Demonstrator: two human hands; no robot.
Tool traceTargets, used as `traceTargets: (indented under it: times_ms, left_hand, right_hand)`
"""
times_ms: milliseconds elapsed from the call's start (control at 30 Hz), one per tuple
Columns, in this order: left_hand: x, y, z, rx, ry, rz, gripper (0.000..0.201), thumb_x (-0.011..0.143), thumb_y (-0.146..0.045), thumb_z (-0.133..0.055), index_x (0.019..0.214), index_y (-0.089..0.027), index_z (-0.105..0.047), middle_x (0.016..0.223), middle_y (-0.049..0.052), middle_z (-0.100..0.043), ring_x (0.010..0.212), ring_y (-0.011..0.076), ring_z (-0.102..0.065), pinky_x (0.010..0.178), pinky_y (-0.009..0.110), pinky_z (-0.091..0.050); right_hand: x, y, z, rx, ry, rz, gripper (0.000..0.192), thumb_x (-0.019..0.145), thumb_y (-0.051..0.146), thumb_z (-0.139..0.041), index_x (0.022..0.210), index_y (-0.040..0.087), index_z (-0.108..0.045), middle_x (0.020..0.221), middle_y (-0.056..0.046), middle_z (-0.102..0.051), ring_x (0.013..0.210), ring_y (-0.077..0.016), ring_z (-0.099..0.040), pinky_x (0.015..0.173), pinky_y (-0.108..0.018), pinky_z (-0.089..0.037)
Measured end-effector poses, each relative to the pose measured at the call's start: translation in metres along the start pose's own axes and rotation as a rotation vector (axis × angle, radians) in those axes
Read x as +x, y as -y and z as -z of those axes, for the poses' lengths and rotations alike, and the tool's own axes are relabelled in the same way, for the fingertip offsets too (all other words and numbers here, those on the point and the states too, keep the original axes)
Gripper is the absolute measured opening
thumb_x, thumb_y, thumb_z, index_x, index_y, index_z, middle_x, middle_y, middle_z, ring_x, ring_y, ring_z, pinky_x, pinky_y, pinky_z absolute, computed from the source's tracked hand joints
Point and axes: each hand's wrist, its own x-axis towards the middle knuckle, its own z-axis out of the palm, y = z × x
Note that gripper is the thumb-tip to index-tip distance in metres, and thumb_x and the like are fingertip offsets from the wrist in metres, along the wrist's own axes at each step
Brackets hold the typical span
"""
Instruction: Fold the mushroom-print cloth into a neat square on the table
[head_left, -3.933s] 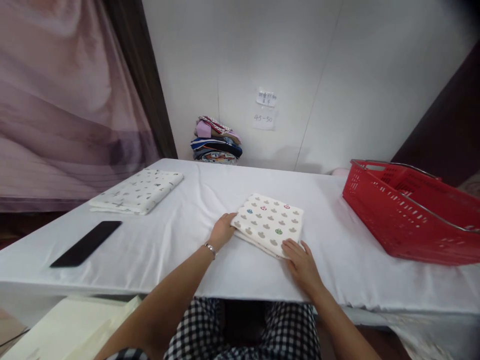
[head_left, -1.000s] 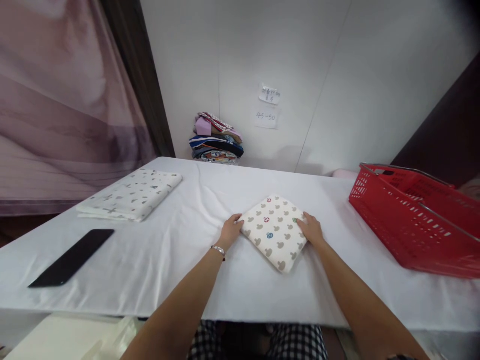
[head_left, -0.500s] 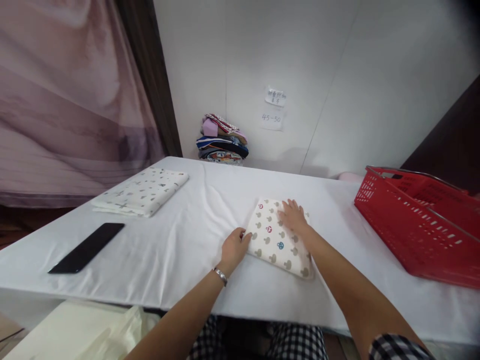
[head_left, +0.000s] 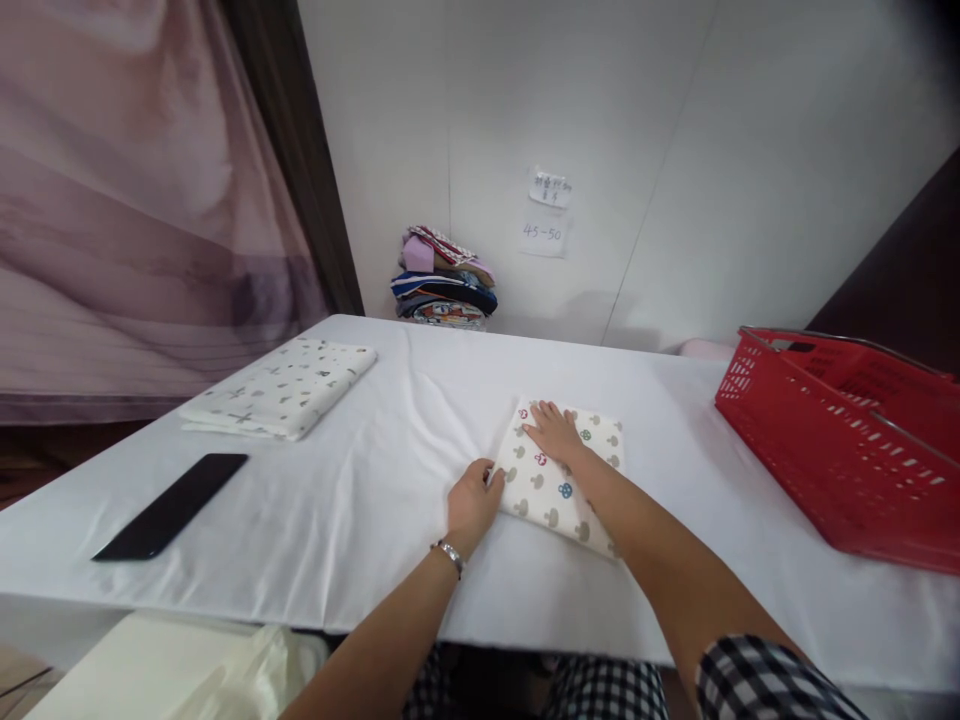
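A folded cream cloth [head_left: 570, 478] printed with small grey and coloured shapes lies near the middle of the white-covered table [head_left: 390, 500]. My left hand [head_left: 473, 500] grips its near left corner, with a bracelet on the wrist. My right hand [head_left: 553, 432] lies flat on top of the cloth near its far left corner, fingers spread, pressing it down.
A second folded white patterned cloth [head_left: 281, 387] lies at the table's left. A black phone [head_left: 171, 506] rests near the left front edge. A red plastic basket [head_left: 847, 445] stands at the right. A pile of folded clothes [head_left: 444, 278] sits against the far wall.
The folded cloth was turned on the table. My right hand moved from the cloth's right edge onto its top and slid left; my left hand stays at the left corner.
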Motion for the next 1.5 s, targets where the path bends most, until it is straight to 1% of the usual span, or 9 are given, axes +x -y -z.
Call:
traceTargets:
  times_ms: [300,500,667,833,1000,1133,1267,1367,1500]
  left_hand:
    - [0.001,0.001,0.000,0.024,0.005,0.010,0.022,0.084,-0.038,-0.047,0.095,-0.024,-0.059,0.080,0.000,-0.065,0.072,0.0155,-0.059,0.065,0.025,-0.037]
    - [0.003,0.001,0.000,0.003,0.005,0.014,0.020,0.083,-0.038,-0.047,0.093,-0.024,-0.058,0.078,-0.001,-0.065,0.071,0.0148,-0.058,0.063,0.024,-0.036]
    - [0.004,0.000,0.001,-0.015,0.023,0.017,0.018,0.083,-0.037,-0.048,0.090,-0.025,-0.059,0.080,-0.002,-0.065,0.072,0.0144,-0.058,0.062,0.024,-0.036]
    - [0.003,-0.002,0.003,-0.025,0.008,0.020,0.018,0.082,-0.037,-0.048,0.088,-0.024,-0.060,0.076,-0.002,-0.063,0.069,0.0139,-0.056,0.061,0.023,-0.035]
    - [0.003,-0.001,0.002,-0.014,-0.001,0.011,0.018,0.082,-0.037,-0.048,0.087,-0.024,-0.059,0.077,-0.001,-0.064,0.070,0.0143,-0.056,0.061,0.024,-0.035]
    - [0.004,0.000,0.001,0.000,0.003,0.005,0.019,0.082,-0.039,-0.047,0.086,-0.024,-0.059,0.076,-0.001,-0.064,0.070,0.0150,-0.057,0.060,0.024,-0.034]
    - [0.004,-0.003,0.001,0.011,-0.007,0.003,0.021,0.082,-0.040,-0.047,0.088,-0.023,-0.060,0.079,0.000,-0.065,0.072,0.0155,-0.058,0.061,0.024,-0.035]
    - [-0.001,-0.005,0.002,-0.006,-0.019,0.008,0.024,0.083,-0.041,-0.047,0.091,-0.023,-0.061,0.080,0.000,-0.065,0.073,0.0155,-0.058,0.063,0.024,-0.037]
    - [-0.012,-0.004,0.001,-0.072,0.010,-0.042,0.024,0.081,-0.041,-0.051,0.093,-0.022,-0.060,0.071,-0.001,-0.063,0.068,0.0139,-0.057,0.062,0.024,-0.039]
  right_hand:
    - [0.004,0.000,0.005,0.047,0.075,0.005,0.060,0.092,0.053,-0.022,0.144,0.022,-0.024,0.153,-0.006,-0.012,0.140,-0.0231,-0.006,0.109,-0.048,-0.006]
    - [-0.028,-0.053,0.010,-0.024,-0.040,-0.246,0.061,0.091,0.052,-0.026,0.142,0.019,-0.027,0.151,-0.010,-0.017,0.139,-0.0263,-0.008,0.108,-0.050,-0.006]
    - [-0.041,-0.083,0.005,0.076,-0.035,-0.275,0.058,0.091,0.051,-0.027,0.141,0.022,-0.028,0.152,-0.007,-0.016,0.139,-0.0246,-0.009,0.107,-0.053,-0.012]
    - [-0.041,-0.083,0.007,0.420,-0.173,-0.349,0.058,0.085,0.046,-0.043,0.137,0.019,-0.038,0.151,-0.008,-0.017,0.140,-0.0238,-0.007,0.111,-0.048,-0.009]
    - [-0.074,-0.086,-0.006,0.702,-0.313,-0.541,0.061,0.084,0.042,-0.042,0.138,0.015,-0.038,0.148,-0.011,-0.026,0.136,-0.0229,-0.026,0.109,-0.037,-0.026]
    - [-0.117,-0.075,-0.026,1.072,-0.374,-0.537,0.070,0.074,0.037,-0.058,0.139,0.022,-0.036,0.137,-0.006,-0.045,0.120,-0.0208,-0.049,0.096,-0.032,-0.044]
    - [-0.140,-0.066,-0.040,1.155,-0.426,-0.501,0.073,0.069,0.031,-0.062,0.138,0.025,-0.037,0.136,-0.005,-0.047,0.119,-0.0207,-0.050,0.094,-0.031,-0.046]
    - [-0.133,-0.071,-0.039,1.083,-0.448,-0.474,0.074,0.067,0.027,-0.062,0.137,0.026,-0.039,0.137,-0.003,-0.045,0.123,-0.0207,-0.046,0.099,-0.033,-0.042]
    - [-0.108,-0.085,-0.026,1.039,-0.408,-0.309,0.067,0.067,0.023,-0.060,0.133,0.023,-0.045,0.134,-0.002,-0.049,0.121,-0.0201,-0.048,0.100,-0.034,-0.040]
